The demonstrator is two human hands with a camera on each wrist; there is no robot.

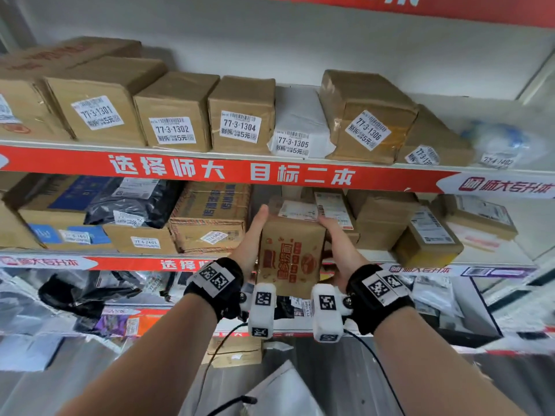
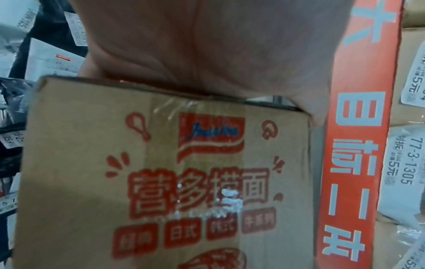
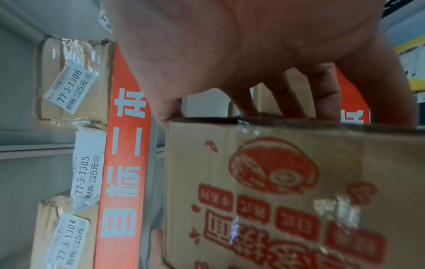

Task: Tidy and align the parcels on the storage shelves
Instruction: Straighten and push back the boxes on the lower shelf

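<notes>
Both hands hold a printed box [image 1: 289, 253] in front of the middle shelf [image 1: 126, 262], at the gap between a taped carton [image 1: 210, 223] and the brown parcels [image 1: 381, 220] on its right. The left hand [image 1: 250, 238] lies flat along the box's left side; the right hand [image 1: 339, 247] clamps the right side, fingers [image 3: 299, 94] curled over its edge. The box looks like stiff, taped cardboard, probably light. Its glossy tape may be slippery, so the bare side walls seem best to grip.
</notes>
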